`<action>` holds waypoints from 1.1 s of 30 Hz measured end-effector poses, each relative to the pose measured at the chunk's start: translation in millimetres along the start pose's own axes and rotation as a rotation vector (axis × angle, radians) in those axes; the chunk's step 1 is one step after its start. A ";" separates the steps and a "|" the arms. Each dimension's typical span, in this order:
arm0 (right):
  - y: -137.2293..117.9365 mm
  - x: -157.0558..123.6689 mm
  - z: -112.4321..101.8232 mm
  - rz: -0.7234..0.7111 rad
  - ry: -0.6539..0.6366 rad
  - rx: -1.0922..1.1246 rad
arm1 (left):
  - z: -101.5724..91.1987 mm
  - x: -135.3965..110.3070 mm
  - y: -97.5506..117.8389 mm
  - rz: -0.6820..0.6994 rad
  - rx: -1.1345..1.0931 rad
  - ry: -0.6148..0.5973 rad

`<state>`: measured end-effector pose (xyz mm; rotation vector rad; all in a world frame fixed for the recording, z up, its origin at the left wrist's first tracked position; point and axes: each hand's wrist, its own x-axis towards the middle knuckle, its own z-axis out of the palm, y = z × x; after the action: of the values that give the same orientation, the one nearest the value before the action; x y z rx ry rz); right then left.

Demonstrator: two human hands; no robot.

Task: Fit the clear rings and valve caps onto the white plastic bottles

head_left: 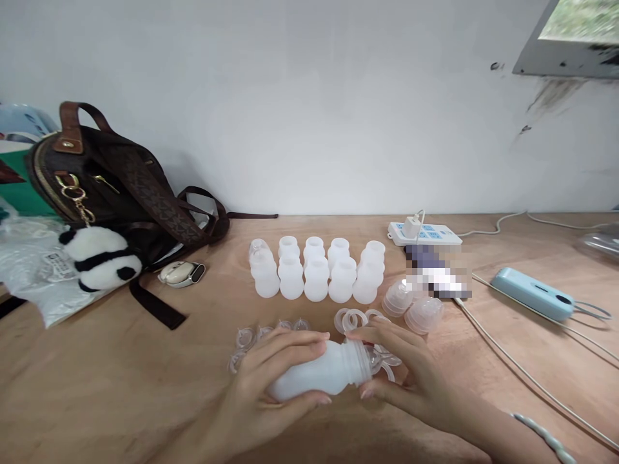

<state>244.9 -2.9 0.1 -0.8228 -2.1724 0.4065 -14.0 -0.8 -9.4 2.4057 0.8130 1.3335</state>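
Note:
My left hand (271, 380) is wrapped round the body of a white plastic bottle (322, 374) lying on its side just above the wooden table (97, 386). My right hand (411, 367) pinches the bottle's threaded neck, fingers closed around a clear ring or nipple there. Behind the hands lie clear rings (355, 318) and clear nipples (249, 338). Further back stand two rows of white bottles (316, 270). Two clear dome caps (411, 306) lie to the right of the rows.
A brown handbag (111, 187) with a panda plush (99, 258) sits at the back left, beside a plastic bag (29, 270) and a small white device (181, 272). A power strip (425, 233), cables (522, 367) and a light-blue gadget (532, 293) occupy the right.

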 end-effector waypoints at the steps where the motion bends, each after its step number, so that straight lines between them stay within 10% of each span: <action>1: -0.1 1.0 -0.4 -0.018 -0.006 0.009 | 0.5 0.4 0.6 -0.068 -0.035 0.015; 10: 2.7 4.5 0.5 -0.180 -0.003 -0.010 | -3.1 4.0 3.7 -0.441 -0.224 0.022; 24: 1.4 2.8 0.8 0.004 -0.068 -0.002 | 0.9 -7.2 1.8 0.140 0.083 -0.093; 33: 4.8 -6.3 1.4 0.070 -0.121 0.102 | 2.7 -1.2 4.9 0.083 0.135 -0.054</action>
<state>249.1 -3.6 -6.8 -0.8381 -2.2178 0.6121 -10.6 -5.4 -9.4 2.5943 0.8222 1.2755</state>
